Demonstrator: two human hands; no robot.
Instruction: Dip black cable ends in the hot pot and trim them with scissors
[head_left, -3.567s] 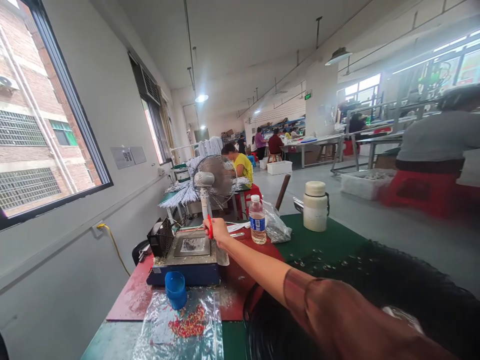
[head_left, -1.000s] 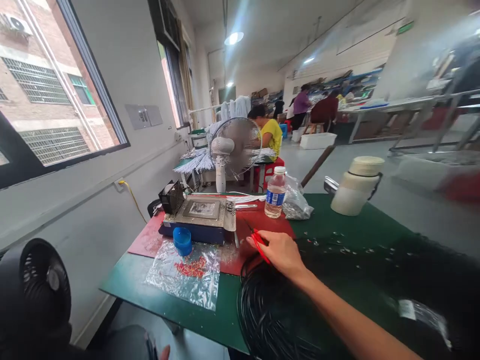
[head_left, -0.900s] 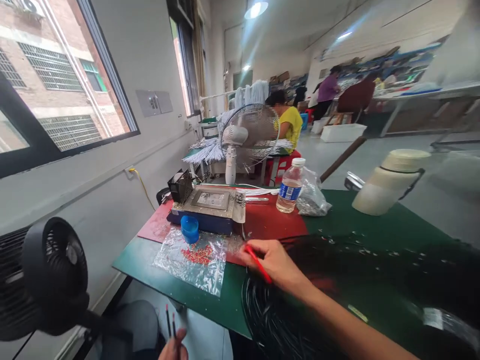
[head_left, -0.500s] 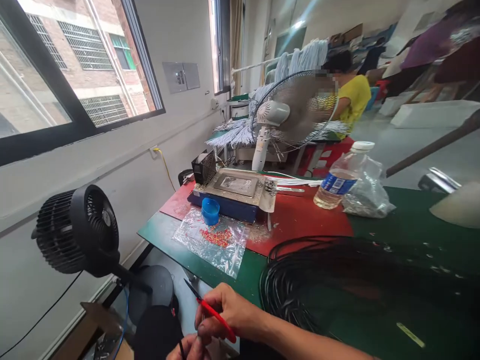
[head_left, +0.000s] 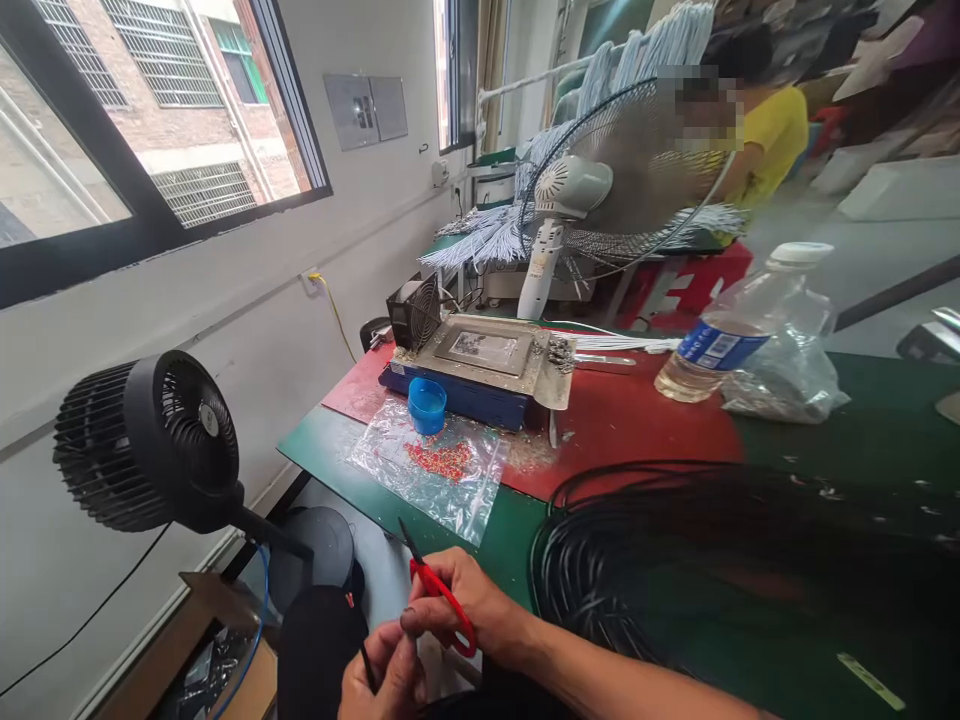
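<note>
**Close work moves to the near side**

The right hand meets the left hand at the near side of the counter, having swung back within the past second from above the black coil. With that, the work now sits between the fingertips of both hands, off the surface. The left hand grips a thin black cable; the right keeps red scissors hooked across its fingers, blades angled up and away, while thumb and forefinger pinch beside the left thumb. What they pinch is too small to tell. The right forearm reaches in low from the right; the left wrist is out of frame.

Beyond, a clear bag lies flat under red bits, a blue cup at its far edge, near a blue-sided machine. A bottle stands farther right.
</note>
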